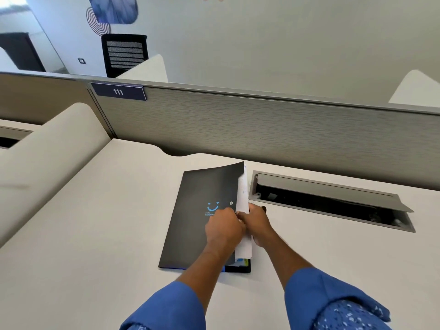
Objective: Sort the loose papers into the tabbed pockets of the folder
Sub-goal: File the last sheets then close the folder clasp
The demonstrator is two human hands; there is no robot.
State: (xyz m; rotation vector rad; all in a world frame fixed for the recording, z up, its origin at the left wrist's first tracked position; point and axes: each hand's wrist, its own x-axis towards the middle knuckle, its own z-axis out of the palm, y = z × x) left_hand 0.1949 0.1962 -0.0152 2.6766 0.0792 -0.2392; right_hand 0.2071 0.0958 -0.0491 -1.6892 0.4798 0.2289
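Slipping white papers [242,196] into the black folder [202,210] seemed the step, toward the far edge of the desk [95,234] | left hand [223,228] pinched the cover's edge, right hand [258,222] gripped the sheets | next (pockets hidden) probably needed the matching tab found.

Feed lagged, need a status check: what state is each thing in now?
folder: flat on desk, cover edge lifted.
papers: tucked under cover, sticking out right.
left hand: grips cover edge.
right hand: holds papers.
cable hatch: lid raised.
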